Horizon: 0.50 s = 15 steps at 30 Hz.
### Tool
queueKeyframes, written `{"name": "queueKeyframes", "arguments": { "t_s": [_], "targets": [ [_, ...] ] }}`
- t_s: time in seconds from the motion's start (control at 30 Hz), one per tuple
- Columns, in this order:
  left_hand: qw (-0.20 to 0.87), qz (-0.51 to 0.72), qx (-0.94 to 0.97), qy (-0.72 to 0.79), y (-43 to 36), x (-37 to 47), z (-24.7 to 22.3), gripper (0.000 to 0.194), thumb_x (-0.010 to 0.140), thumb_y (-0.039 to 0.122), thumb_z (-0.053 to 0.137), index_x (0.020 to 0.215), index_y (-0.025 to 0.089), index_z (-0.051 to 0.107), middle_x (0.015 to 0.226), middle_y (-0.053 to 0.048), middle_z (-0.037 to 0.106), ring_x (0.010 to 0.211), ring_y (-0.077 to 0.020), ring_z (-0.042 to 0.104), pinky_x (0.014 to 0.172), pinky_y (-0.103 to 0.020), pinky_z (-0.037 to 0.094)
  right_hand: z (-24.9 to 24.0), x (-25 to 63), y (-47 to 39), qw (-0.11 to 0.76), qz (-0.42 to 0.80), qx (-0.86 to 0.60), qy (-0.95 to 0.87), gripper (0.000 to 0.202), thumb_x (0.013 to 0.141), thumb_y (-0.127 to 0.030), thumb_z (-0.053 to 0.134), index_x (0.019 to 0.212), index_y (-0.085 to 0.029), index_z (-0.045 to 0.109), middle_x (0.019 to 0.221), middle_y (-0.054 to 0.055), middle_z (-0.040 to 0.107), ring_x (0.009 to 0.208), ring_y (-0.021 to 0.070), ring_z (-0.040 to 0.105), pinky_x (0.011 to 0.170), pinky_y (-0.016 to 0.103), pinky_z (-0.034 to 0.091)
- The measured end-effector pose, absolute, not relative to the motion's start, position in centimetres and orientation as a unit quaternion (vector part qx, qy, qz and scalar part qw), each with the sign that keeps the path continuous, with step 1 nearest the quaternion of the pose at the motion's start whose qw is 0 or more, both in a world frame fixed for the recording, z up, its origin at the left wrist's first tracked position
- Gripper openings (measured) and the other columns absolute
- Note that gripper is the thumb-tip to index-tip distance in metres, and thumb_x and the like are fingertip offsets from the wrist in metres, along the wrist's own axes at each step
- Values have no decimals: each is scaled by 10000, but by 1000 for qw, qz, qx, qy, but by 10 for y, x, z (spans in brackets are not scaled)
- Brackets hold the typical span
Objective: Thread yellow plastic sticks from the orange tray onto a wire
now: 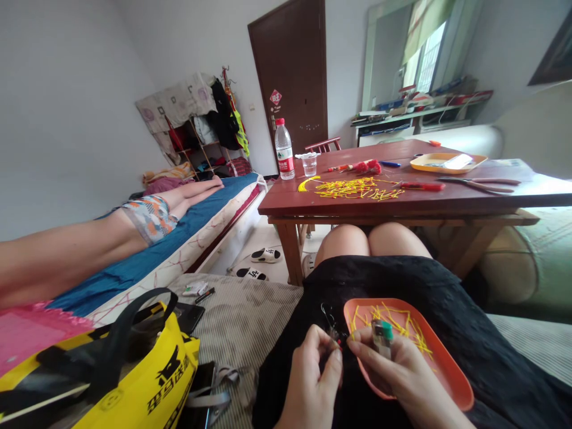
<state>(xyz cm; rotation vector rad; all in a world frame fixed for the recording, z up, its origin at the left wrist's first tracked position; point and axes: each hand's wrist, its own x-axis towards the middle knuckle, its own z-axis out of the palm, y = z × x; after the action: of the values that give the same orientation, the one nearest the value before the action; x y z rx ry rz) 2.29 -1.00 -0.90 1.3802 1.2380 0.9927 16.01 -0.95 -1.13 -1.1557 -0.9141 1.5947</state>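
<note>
green-topped lighter (382, 338) in curled right hand (395, 363); left hand (316, 372) pinches something small (337, 343)

Feed shows me tray (447, 372) on lap (384, 275), cords (415, 330) in tray | bag (175, 357) left | person (89, 244) on bed (105, 287), beyond bag | table (286, 205) ahead; on it, bottle (285, 156) left of cup (309, 165) | door (290, 71) behind

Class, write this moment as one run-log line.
left hand: pinching small object, unclear | right hand: holding green-topped lighter | orange tray: on lap, yellow strings inside

Pale walls, brown door (292, 71), dark red table (286, 205), bright window (429, 56).
</note>
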Motion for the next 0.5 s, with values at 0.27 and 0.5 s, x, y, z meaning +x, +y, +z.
{"name": "queueKeyframes", "arguments": {
  "t_s": [0.27,0.5],
  "targets": [
    [484,402,581,516,-10,20,-9,223,744,397,573,684,194,502,576,20,471,542,-117,403,545,-222,331,-8,159,-7,462,645,-475,-380,553,501,-655,656,655,-140,526,409,-92,306,354,25,233,371,184,163],
    [457,426,574,530,-12,25,-14,208,749,386,572,688,203,494,562,22,458,535,-119,399,525,-220,317,-13,159,-9,467,666,-461,-355,504,550,-607,654,650,-144,485,374,-111,281,329,14,202,355,175,141]
  ]
}}
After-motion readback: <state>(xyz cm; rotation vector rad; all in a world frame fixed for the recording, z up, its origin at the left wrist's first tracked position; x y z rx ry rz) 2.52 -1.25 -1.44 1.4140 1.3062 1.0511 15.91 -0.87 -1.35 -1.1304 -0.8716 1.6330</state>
